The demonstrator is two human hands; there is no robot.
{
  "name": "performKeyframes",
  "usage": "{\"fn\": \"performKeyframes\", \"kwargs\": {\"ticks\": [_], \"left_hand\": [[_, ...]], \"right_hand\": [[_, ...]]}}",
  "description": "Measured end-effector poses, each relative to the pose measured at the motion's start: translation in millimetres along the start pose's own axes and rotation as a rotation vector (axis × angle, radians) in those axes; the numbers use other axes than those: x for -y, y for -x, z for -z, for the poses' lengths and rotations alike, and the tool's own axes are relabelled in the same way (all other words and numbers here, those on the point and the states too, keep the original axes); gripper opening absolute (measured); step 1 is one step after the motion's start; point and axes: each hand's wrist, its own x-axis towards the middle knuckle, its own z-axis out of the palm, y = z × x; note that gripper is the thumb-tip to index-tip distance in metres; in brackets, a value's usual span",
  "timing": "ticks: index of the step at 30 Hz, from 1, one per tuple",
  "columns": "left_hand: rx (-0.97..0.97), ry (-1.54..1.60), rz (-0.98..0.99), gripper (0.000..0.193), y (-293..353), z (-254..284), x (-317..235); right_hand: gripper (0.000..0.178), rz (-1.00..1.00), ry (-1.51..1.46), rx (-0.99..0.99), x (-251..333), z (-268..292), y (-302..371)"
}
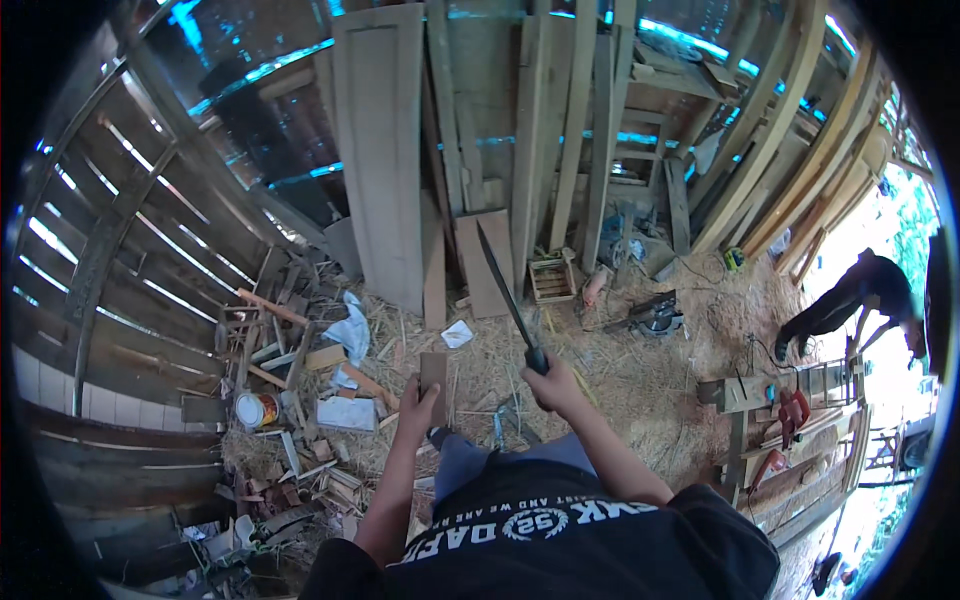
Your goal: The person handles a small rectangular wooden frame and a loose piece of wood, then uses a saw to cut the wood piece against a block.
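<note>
My right hand is wrapped around the dark handle of a machete. Its long, dark blade points up and away to the left, toward the planks at the wall. In my left hand I grip a short, flat brown wood block by its left side, held upright in front of my legs. The blade and the block are apart. Beyond the blade a brown board leans against the wall.
Tall planks lean along the far wall. A wooden crate and a circular saw lie on the shaving-strewn ground. Scrap wood and a paint can are at left. On the right stands a workbench, with another person bending beyond it.
</note>
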Motion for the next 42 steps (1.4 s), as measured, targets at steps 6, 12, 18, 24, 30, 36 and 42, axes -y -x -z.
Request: {"fn": "performKeyframes", "kwargs": {"ticks": [6,12,18,24,30,36,42], "left_hand": [[0.025,-0.208,-0.199,0.023,9,45,-13],[-0.118,-0.250,-0.259,0.029,66,-45,-45],[-0.337,-0.448,-0.239,0.030,128,-179,-67],[-0.523,-0.390,-0.229,0.029,207,-264,-60],[-0.479,-0.474,0.058,0.031,262,-269,-73],[-0.602,-0.430,0.087,0.031,281,-239,-47],[-0.661,-0.488,0.051,0.028,280,-192,-10]], "right_hand": [[0.047,-0.075,-0.158,0.236,120,-29,-8],[0.049,0.061,-0.058,0.453,135,9,-8],[0.037,0.262,-0.019,0.671,60,77,-29],[0.036,0.232,-0.139,0.904,36,130,7],[0.034,0.195,-0.042,1.107,20,128,22],[0.042,0.187,-0.031,1.156,19,83,38],[0.038,0.179,0.025,1.167,34,30,52]]}}
